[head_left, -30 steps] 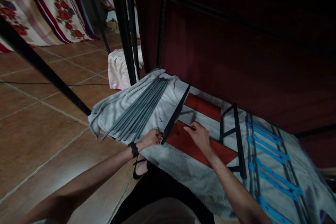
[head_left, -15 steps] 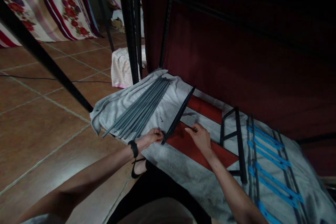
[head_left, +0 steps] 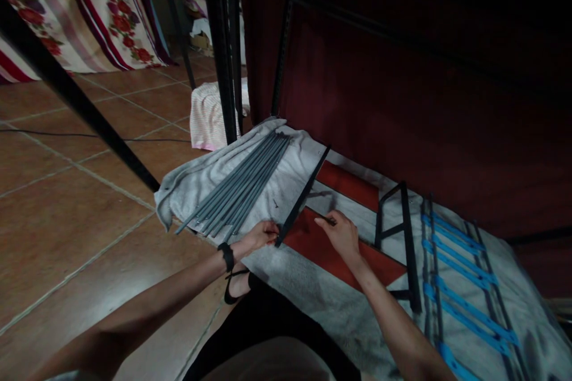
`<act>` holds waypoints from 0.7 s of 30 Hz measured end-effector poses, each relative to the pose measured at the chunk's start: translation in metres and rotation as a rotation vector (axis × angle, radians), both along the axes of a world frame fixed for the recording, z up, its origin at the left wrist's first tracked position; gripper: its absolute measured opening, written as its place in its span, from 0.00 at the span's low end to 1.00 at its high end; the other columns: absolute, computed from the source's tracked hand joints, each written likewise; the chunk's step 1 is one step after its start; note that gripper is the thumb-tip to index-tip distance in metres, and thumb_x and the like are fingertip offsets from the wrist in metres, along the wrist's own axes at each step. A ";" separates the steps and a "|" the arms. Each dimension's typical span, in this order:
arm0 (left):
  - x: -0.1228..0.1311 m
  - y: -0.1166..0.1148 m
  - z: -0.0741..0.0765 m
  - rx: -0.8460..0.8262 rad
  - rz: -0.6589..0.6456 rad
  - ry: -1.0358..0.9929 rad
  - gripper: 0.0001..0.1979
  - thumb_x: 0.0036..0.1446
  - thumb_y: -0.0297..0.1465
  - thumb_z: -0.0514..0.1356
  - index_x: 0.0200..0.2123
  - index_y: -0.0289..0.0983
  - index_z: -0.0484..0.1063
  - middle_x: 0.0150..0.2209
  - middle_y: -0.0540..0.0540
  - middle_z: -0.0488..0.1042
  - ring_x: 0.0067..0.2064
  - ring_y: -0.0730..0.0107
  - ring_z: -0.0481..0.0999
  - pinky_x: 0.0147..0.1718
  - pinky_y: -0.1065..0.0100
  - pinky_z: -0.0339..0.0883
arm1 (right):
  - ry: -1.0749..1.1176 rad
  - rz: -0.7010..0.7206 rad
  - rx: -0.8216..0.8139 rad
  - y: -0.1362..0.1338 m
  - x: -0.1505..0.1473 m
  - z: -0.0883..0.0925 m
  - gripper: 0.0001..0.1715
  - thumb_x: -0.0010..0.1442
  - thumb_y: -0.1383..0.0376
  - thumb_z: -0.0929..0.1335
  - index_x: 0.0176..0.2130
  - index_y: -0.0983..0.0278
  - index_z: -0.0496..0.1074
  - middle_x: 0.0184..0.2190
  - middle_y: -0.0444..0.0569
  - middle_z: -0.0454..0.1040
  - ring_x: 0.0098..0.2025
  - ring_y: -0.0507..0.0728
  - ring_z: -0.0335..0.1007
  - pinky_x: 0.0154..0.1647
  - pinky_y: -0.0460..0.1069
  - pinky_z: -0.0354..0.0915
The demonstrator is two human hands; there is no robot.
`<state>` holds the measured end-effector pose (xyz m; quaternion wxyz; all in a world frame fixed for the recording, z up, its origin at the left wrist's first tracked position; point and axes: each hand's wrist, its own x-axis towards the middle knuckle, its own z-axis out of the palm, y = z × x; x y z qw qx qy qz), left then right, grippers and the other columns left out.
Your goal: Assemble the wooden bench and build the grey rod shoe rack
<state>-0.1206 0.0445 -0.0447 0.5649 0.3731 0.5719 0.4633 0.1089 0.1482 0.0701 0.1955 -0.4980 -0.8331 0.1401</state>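
My left hand [head_left: 261, 234], a dark band on its wrist, has its fingers pinched at the near end of a black metal frame [head_left: 300, 202]. What sits between those fingertips is hidden. Over an orange-red panel [head_left: 346, 259] my right hand [head_left: 342, 233] is closed, thumb and fingers together, with a small dark piece showing at the tips that is too small to name. The panel lies between the black frame and a second black metal frame [head_left: 409, 244]. Behind it is another orange-red panel [head_left: 351, 183].
Grey rods [head_left: 243, 190] lie bundled on a grey cloth [head_left: 308, 292], with a small dark screw-like piece [head_left: 276, 204] beside them. Blue slotted strips [head_left: 469, 268] and dark bars rest at right. Black posts [head_left: 218, 41] rise behind; another slants at left.
The black frame by my left hand has turned slightly, so it looks thinner and more of the orange-red panels shows. Both hands stay nearly in place.
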 end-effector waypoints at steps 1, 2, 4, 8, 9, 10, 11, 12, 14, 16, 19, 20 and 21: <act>0.000 0.000 0.001 0.007 -0.009 -0.013 0.13 0.43 0.34 0.66 0.30 0.35 0.68 0.23 0.54 0.68 0.24 0.77 0.66 0.25 0.73 0.60 | 0.002 -0.003 -0.001 0.000 0.000 0.000 0.18 0.60 0.47 0.67 0.31 0.58 0.72 0.32 0.44 0.78 0.36 0.56 0.74 0.33 0.48 0.59; 0.000 -0.001 0.003 0.005 -0.015 -0.026 0.13 0.43 0.33 0.66 0.32 0.35 0.68 0.24 0.53 0.69 0.26 0.76 0.68 0.26 0.73 0.61 | 0.002 -0.004 -0.002 0.000 0.000 0.000 0.18 0.60 0.47 0.68 0.32 0.58 0.72 0.32 0.44 0.78 0.36 0.56 0.74 0.33 0.48 0.59; -0.001 -0.001 0.004 -0.029 -0.011 -0.018 0.13 0.47 0.35 0.64 0.33 0.35 0.69 0.25 0.51 0.71 0.27 0.74 0.71 0.27 0.71 0.64 | 0.001 -0.004 -0.006 0.000 0.000 0.000 0.18 0.60 0.47 0.68 0.32 0.58 0.72 0.32 0.44 0.78 0.36 0.56 0.74 0.33 0.48 0.58; -0.001 0.003 0.000 -0.084 -0.002 0.062 0.10 0.50 0.35 0.61 0.26 0.35 0.66 0.20 0.53 0.67 0.22 0.75 0.67 0.23 0.72 0.60 | 0.002 -0.005 -0.016 0.000 0.000 0.001 0.18 0.60 0.47 0.68 0.32 0.58 0.72 0.33 0.44 0.78 0.37 0.57 0.74 0.34 0.48 0.58; 0.000 0.005 0.000 -0.073 -0.005 0.064 0.09 0.48 0.33 0.62 0.25 0.35 0.65 0.19 0.54 0.66 0.21 0.77 0.66 0.23 0.72 0.59 | 0.001 -0.004 -0.017 0.000 0.000 0.001 0.19 0.60 0.47 0.68 0.32 0.58 0.72 0.33 0.44 0.78 0.37 0.57 0.74 0.34 0.48 0.58; 0.000 0.006 -0.001 -0.059 -0.006 0.056 0.08 0.46 0.30 0.63 0.25 0.35 0.65 0.20 0.55 0.66 0.22 0.77 0.65 0.24 0.73 0.59 | -0.001 -0.004 -0.017 0.000 0.000 0.001 0.19 0.60 0.46 0.68 0.32 0.58 0.72 0.32 0.44 0.78 0.37 0.57 0.74 0.34 0.48 0.58; 0.001 0.006 -0.001 -0.045 -0.009 0.047 0.08 0.44 0.28 0.63 0.26 0.35 0.65 0.21 0.55 0.66 0.23 0.78 0.66 0.25 0.73 0.60 | -0.002 -0.003 -0.015 0.000 0.000 0.001 0.19 0.60 0.46 0.68 0.32 0.58 0.72 0.32 0.44 0.78 0.36 0.57 0.74 0.34 0.48 0.58; 0.001 0.006 -0.001 -0.035 -0.013 0.034 0.09 0.43 0.28 0.64 0.28 0.35 0.66 0.22 0.55 0.68 0.24 0.78 0.67 0.25 0.73 0.61 | -0.002 -0.001 -0.014 0.000 0.000 0.001 0.19 0.60 0.46 0.67 0.32 0.58 0.72 0.32 0.44 0.78 0.36 0.57 0.74 0.34 0.48 0.58; 0.000 0.004 -0.001 -0.039 -0.018 0.028 0.11 0.45 0.32 0.64 0.32 0.36 0.67 0.24 0.54 0.70 0.25 0.76 0.69 0.26 0.72 0.63 | -0.004 0.003 -0.007 0.000 0.000 0.000 0.18 0.60 0.47 0.68 0.32 0.58 0.72 0.33 0.44 0.78 0.36 0.57 0.74 0.33 0.48 0.58; -0.002 0.003 -0.002 -0.057 -0.012 0.049 0.12 0.49 0.37 0.62 0.31 0.36 0.66 0.23 0.52 0.70 0.23 0.75 0.69 0.25 0.72 0.62 | -0.009 0.005 0.002 -0.001 0.000 0.000 0.18 0.60 0.48 0.68 0.32 0.58 0.72 0.33 0.44 0.79 0.36 0.56 0.74 0.33 0.48 0.58; -0.002 0.003 -0.006 -0.049 0.001 0.082 0.11 0.48 0.38 0.61 0.27 0.36 0.64 0.20 0.53 0.67 0.21 0.76 0.66 0.22 0.72 0.59 | -0.014 0.003 0.015 -0.001 -0.001 0.000 0.17 0.60 0.48 0.68 0.32 0.58 0.72 0.33 0.44 0.79 0.35 0.56 0.73 0.32 0.48 0.58; -0.002 0.004 -0.007 -0.036 0.004 0.081 0.11 0.46 0.36 0.62 0.27 0.36 0.64 0.20 0.54 0.67 0.22 0.77 0.66 0.23 0.73 0.59 | -0.012 0.003 0.014 -0.001 -0.001 0.000 0.17 0.60 0.48 0.68 0.32 0.58 0.72 0.34 0.44 0.79 0.36 0.56 0.73 0.32 0.47 0.58; -0.002 0.004 -0.009 -0.024 0.008 0.080 0.11 0.44 0.35 0.63 0.28 0.36 0.65 0.21 0.54 0.67 0.22 0.77 0.67 0.24 0.73 0.60 | -0.009 0.003 0.014 -0.001 -0.001 0.001 0.18 0.60 0.47 0.68 0.32 0.58 0.72 0.34 0.44 0.79 0.36 0.56 0.74 0.32 0.47 0.58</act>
